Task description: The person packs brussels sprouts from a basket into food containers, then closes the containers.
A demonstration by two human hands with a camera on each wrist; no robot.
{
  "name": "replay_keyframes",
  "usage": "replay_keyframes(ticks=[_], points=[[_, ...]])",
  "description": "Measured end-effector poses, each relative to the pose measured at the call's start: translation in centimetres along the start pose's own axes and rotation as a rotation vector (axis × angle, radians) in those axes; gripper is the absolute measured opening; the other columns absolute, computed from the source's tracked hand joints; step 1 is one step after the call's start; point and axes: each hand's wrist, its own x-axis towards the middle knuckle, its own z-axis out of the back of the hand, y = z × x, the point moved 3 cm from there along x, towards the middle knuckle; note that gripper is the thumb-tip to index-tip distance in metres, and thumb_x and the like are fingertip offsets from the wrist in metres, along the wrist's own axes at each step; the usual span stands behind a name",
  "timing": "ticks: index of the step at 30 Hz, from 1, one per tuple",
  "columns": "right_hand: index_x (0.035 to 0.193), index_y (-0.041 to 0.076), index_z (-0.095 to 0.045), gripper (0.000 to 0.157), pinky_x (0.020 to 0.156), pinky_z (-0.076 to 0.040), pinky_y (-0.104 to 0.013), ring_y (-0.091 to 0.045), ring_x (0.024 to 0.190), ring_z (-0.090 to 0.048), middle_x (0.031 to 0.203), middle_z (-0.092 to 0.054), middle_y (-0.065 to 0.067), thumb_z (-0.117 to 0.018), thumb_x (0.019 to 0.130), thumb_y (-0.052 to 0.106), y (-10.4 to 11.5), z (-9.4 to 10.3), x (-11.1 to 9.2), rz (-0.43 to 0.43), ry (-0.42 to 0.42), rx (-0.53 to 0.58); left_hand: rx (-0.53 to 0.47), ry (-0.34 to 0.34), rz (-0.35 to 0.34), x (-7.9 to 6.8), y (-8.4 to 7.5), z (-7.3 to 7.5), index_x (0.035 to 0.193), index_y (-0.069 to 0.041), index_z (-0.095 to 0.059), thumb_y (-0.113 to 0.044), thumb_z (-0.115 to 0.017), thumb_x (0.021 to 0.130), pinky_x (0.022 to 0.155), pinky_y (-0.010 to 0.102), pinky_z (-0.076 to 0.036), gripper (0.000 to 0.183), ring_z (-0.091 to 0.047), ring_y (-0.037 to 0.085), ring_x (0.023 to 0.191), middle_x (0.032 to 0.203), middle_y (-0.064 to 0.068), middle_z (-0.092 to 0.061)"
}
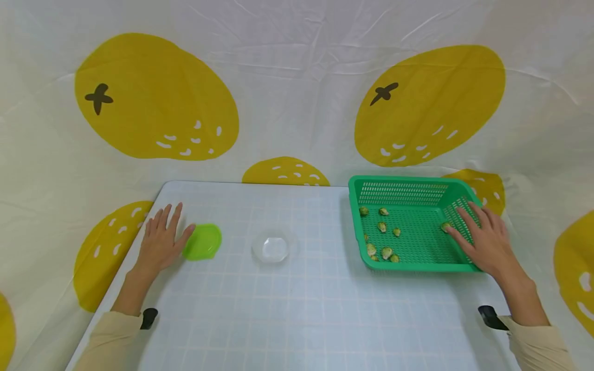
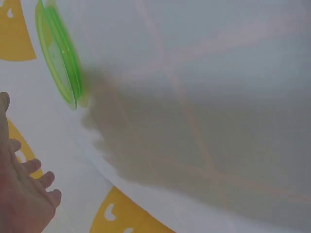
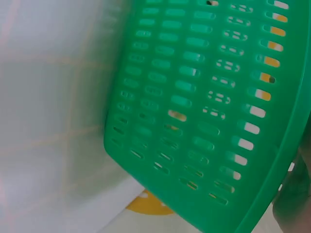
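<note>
On the left part of the table my left hand [image 1: 160, 239] is held with its fingers spread and nothing in it. Its thumb comes close to a lime-green lid [image 1: 202, 241]; whether they touch I cannot tell. The left wrist view shows the lid [image 2: 63, 53] edge-on, apart from the fingers. My right hand [image 1: 489, 242] is over the right end of a green plastic basket [image 1: 417, 267], fingers extended. Near its thumb tip lies a small Brussels sprout [image 1: 445, 227]. Several more Brussels sprouts [image 1: 386, 252] lie toward the basket's left side. The right wrist view shows the basket's slotted wall [image 3: 194, 111].
A small clear bowl [image 1: 272, 248] stands between the lid and the basket. The table [image 1: 287, 314] has a pale checked cover. Behind and around it hangs a white cloth [image 1: 297, 103] printed with large yellow fruits.
</note>
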Motion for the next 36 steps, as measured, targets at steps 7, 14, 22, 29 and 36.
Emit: replay_keyframes(ticks=[7,14,22,29,36], points=[[0.129,-0.009,-0.06,0.039,0.115,-0.028,-0.067,-0.055,0.126,-0.042,0.133,-0.052,-0.035,-0.068,0.098,0.012,1.5,0.2,0.8,0.167,-0.184,0.054,-0.113,-0.091,0.024,0.3,-1.4,0.0,0.149,0.01,-0.039,-0.038,-0.05,0.109,0.105,0.072,-0.034,0.064,-0.041,0.058,0.127,0.145,0.04,-0.04],[0.127,-0.011,-0.06,0.039,0.106,-0.035,-0.071,-0.056,0.123,-0.045,0.131,-0.054,-0.034,-0.071,0.09,-0.003,3.0,0.4,1.4,0.137,-0.141,0.115,-0.227,-0.038,0.048,0.3,-3.2,-0.7,0.153,0.007,-0.037,-0.041,-0.048,0.11,0.106,0.073,-0.034,0.066,-0.037,0.054,0.136,0.149,0.035,-0.039],[0.132,-0.01,-0.058,0.037,0.1,-0.036,-0.073,-0.057,0.125,-0.044,0.136,-0.052,-0.035,-0.067,0.097,0.001,4.6,0.3,1.9,0.108,-0.081,0.198,-0.359,-0.023,0.07,0.1,-5.2,-1.6,0.157,0.0,-0.035,-0.041,-0.05,0.109,0.107,0.071,-0.036,0.064,-0.041,0.049,0.136,0.151,0.028,-0.041],[0.132,-0.01,-0.058,0.038,0.099,-0.038,-0.072,-0.055,0.124,-0.045,0.135,-0.053,-0.034,-0.067,0.098,0.002,5.8,-0.1,2.4,0.116,-0.07,0.217,-0.451,-0.012,0.044,0.2,-6.6,-2.7,0.158,-0.001,-0.035,-0.037,-0.052,0.109,0.108,0.067,-0.037,0.063,-0.046,0.045,0.132,0.15,0.028,-0.043],[0.131,-0.01,-0.059,0.038,0.095,-0.042,-0.071,-0.053,0.124,-0.048,0.134,-0.055,-0.033,-0.068,0.097,0.002,7.1,-0.4,2.5,0.12,-0.051,0.228,-0.506,-0.004,0.03,0.3,-8.1,-3.5,0.156,0.001,-0.037,-0.031,-0.054,0.109,0.109,0.062,-0.041,0.059,-0.052,0.044,0.128,0.146,0.028,-0.046]])
